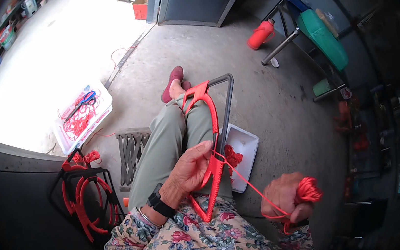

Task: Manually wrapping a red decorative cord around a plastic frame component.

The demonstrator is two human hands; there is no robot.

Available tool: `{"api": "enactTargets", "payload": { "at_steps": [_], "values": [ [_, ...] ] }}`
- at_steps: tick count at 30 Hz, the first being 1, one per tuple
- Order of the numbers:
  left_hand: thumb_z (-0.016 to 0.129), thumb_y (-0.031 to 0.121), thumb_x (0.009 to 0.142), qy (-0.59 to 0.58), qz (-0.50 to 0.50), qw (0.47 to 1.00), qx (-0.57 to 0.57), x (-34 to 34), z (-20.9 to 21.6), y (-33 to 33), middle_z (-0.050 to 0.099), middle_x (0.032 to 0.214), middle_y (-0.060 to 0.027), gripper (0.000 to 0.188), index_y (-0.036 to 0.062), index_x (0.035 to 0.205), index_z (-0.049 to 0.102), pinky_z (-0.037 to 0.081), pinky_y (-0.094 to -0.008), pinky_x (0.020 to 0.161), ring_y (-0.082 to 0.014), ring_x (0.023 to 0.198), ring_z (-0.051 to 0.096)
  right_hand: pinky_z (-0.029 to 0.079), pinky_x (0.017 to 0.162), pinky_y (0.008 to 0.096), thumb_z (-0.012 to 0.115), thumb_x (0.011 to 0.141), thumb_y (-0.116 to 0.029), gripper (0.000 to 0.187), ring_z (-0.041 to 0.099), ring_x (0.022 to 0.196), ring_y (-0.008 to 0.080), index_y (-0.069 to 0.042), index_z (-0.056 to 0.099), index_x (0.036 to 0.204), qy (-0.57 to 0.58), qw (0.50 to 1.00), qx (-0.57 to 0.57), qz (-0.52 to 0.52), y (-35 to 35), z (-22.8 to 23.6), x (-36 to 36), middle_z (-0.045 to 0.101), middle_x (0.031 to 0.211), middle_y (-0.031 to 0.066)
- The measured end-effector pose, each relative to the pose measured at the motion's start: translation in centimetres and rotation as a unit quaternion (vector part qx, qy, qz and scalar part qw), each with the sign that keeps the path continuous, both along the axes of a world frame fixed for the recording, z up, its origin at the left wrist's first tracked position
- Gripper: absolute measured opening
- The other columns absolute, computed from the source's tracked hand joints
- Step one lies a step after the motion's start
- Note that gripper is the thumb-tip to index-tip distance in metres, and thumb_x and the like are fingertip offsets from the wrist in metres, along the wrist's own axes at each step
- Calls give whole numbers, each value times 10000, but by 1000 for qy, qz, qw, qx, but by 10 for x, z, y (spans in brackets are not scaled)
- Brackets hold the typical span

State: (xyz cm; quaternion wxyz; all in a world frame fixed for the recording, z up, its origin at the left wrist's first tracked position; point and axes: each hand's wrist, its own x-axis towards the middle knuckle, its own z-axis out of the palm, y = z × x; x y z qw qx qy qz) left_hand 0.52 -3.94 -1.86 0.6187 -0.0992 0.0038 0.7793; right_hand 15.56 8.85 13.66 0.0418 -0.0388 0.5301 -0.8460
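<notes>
Across my lap lies a dark metal frame (229,99) whose inner curved pieces are wrapped in red cord (213,182). My left hand (194,167) pinches the wrapped part near the frame's lower bar, thumb and fingertips together. Off to the right, my right hand (287,196) is closed around a bundle of red cord (309,190). A single strand of cord (251,183) stretches taut between the wrapped frame and that bundle. Behind the frame, a white tray (247,142) on the floor contains more red cord (233,156).
A white bin (107,102) at the left holds tangled red cord and blue-handled scissors (87,98). More red-wrapped frames (90,199) lean by the dark panel. A slatted stool (131,150) stands beside my leg. A red thermos (261,35) and a metal-legged table (282,46) are at far right.
</notes>
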Motion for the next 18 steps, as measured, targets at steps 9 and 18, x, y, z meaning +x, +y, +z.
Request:
{"api": "enactTargets", "payload": {
  "at_steps": [9,18],
  "values": [
    [447,81,896,63,-3,997,-38,8,-5,4,607,708,-116,98,9,947,489,499,-320,384,-235,437,576,315,391,341,637,865,-112,253,438,399,234,-22,469,698,115,986,-43,114,-48,-2,-50,486,526,55],
    [475,78,851,24,66,998,9,8,-18,-4,533,673,-119,83,-1,864,496,466,-321,465,-214,518,522,369,528,316,681,788,-163,242,477,523,141,-41,492,700,47,940,6,339,-78,-36,-51,502,604,39]
  ]
}}
